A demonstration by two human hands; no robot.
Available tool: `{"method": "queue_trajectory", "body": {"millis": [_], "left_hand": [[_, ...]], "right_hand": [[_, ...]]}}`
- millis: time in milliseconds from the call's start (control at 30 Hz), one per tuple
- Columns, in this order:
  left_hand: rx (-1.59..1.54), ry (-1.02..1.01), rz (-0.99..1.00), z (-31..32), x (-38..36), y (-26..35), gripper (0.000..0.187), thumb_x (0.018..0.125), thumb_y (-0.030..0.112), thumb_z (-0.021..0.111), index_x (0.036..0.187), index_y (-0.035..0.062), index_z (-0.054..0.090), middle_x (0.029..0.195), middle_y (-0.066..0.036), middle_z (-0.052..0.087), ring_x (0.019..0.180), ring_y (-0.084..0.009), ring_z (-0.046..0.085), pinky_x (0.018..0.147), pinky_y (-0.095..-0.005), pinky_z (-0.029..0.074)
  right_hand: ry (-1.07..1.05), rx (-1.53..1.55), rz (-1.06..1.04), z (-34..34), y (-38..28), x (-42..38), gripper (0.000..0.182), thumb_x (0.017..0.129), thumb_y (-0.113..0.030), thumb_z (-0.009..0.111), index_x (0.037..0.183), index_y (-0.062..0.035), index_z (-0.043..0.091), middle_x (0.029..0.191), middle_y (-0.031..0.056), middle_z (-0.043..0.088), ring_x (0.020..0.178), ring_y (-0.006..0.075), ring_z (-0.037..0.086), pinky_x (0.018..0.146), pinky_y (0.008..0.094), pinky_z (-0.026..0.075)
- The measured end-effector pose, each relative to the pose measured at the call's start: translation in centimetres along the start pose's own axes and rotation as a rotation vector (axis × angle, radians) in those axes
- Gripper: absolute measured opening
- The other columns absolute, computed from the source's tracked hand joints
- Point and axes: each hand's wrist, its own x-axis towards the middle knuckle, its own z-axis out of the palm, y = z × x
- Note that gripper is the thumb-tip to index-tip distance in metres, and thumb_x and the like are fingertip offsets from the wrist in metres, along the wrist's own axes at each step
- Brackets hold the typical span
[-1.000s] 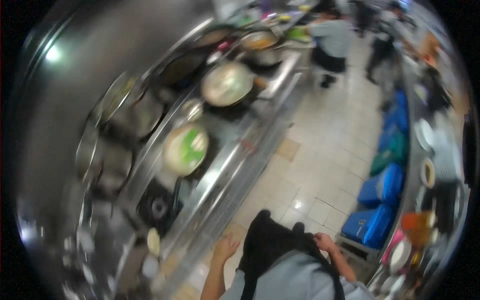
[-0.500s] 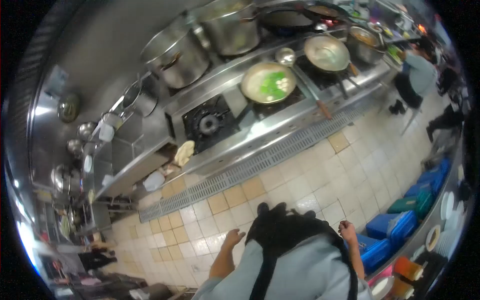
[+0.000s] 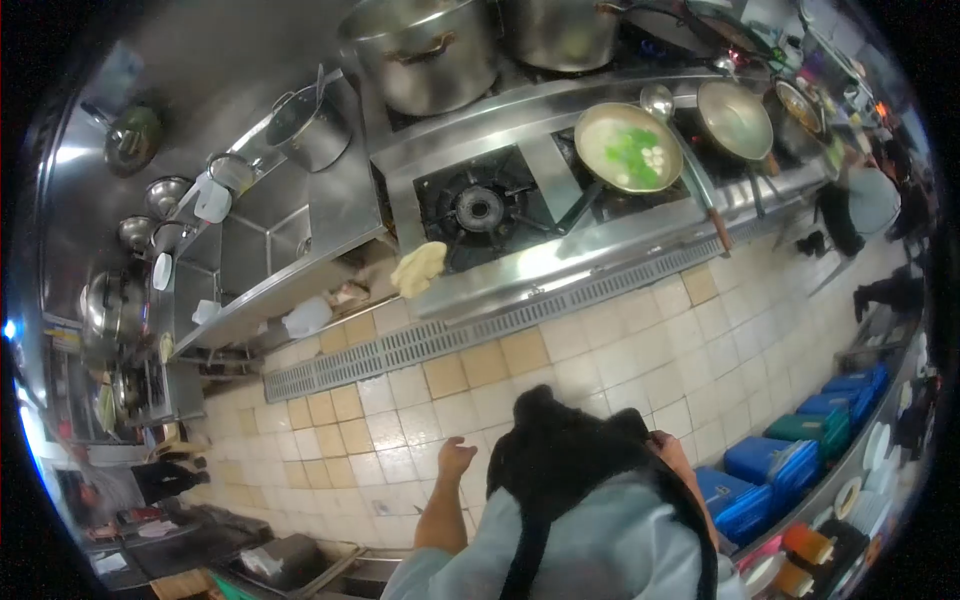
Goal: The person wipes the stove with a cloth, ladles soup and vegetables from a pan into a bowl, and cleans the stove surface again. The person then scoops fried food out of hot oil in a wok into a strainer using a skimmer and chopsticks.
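Note:
My left hand [image 3: 457, 457] hangs over the tiled floor to the left of my black apron [image 3: 560, 440], nothing in it, thumb and fingers loosely apart. At the apron's right edge is my right hand [image 3: 668, 447], its fingers curled in and seemingly holding nothing. Both hands are well away from the stove. Ahead, a wok [image 3: 600, 160] with pale liquid, green leaves and white pieces sits on a burner, its handle towards me. A ladle [image 3: 657, 101] lies beside it, its wooden-ended handle reaching over the stove's front edge.
An unoccupied burner [image 3: 480, 208] is left of the wok, with a yellowish cloth [image 3: 418, 269] on the stove's corner. Large pots [image 3: 425, 60] stand behind. A floor grate [image 3: 440, 345] runs along the stove. Blue bins [image 3: 765, 460] line the right; people [image 3: 865, 205] are farther off.
My view has turned, so the stove and wok sit farther right in it. My right hand has come closer to the apron. My left hand remains at my side.

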Motion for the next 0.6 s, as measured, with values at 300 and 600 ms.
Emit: {"method": "queue_trajectory", "body": {"millis": [300, 600], "left_hand": [[-0.008, 0.215, 0.358, -4.2, 6.4, 6.0, 0.026, 0.088, 0.03, 0.067, 0.086, 0.0042, 0.07, 0.082, -0.02, 0.07, 0.084, -0.0374, 0.068, 0.075, -0.0438, 0.054], [-0.212, 0.486, 0.529, -8.7, 10.3, 19.6, 0.028, 0.093, 0.024, 0.061, 0.111, 0.0033, 0.067, 0.101, -0.021, 0.07, 0.092, -0.0402, 0.067, 0.08, -0.0455, 0.054]], "right_hand": [[0.044, -0.005, 0.088, 1.9, 2.3, -0.9, 0.03, 0.094, -0.021, 0.061, 0.111, 0.0024, 0.068, 0.104, 0.026, 0.07, 0.101, 0.0378, 0.068, 0.087, 0.0407, 0.053], [-0.011, 0.115, -0.017, -1.9, 3.3, 5.6, 0.029, 0.092, -0.017, 0.062, 0.11, 0.0051, 0.068, 0.1, 0.0244, 0.072, 0.094, 0.032, 0.071, 0.082, 0.0381, 0.054]]}}
